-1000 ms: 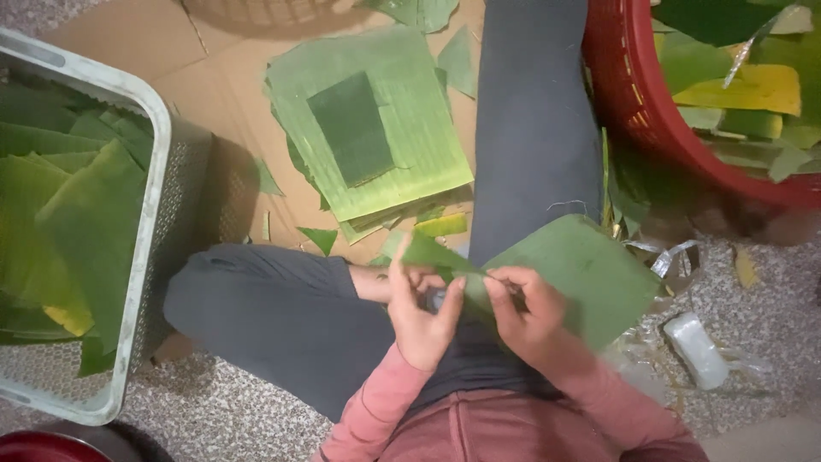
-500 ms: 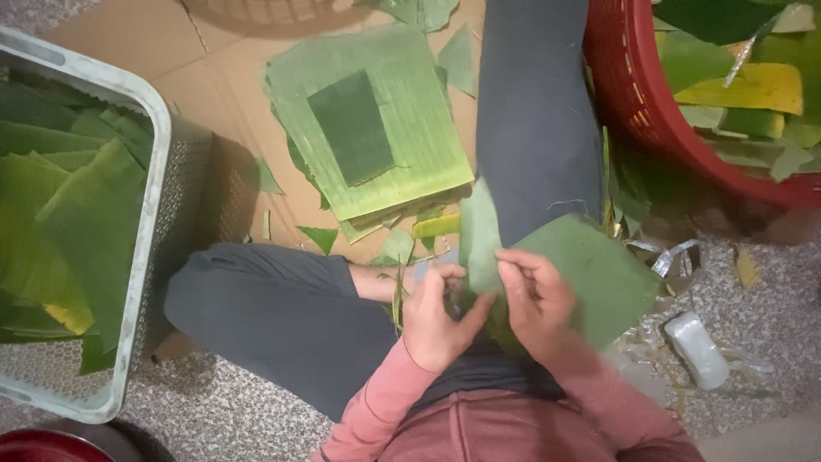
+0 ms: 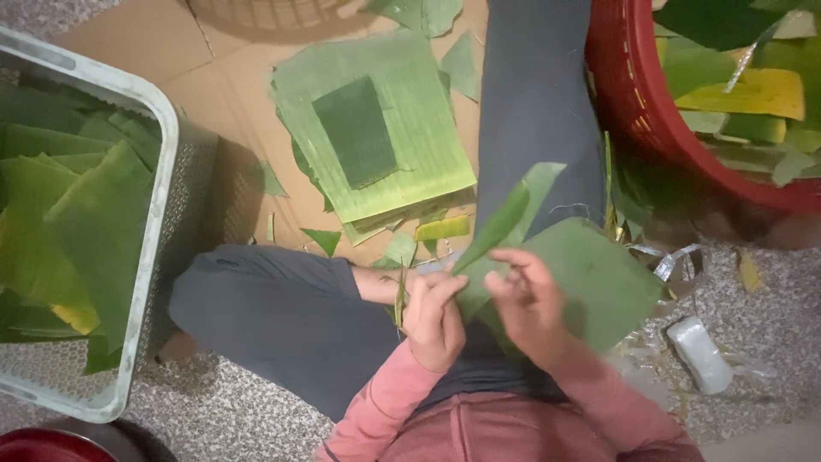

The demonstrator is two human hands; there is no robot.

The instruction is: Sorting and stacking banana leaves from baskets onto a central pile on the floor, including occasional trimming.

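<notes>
Both hands (image 3: pixel 479 312) — seemingly pinching — on a green leaf piece (image 3: pixel 590 282)

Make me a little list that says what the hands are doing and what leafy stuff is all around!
left hand: pinching the edge of the green leaf piece
right hand: gripping the same leaf from the other side
leaf piece: lying over the lap, one strip folded upward
leaf stack: flat squares on the cardboard, a darker small piece on top
grey crate: on the left, full of big leaves
red basket: on the right, green and yellow leaves inside
scraps: small bits scattered on the cardboard
</notes>
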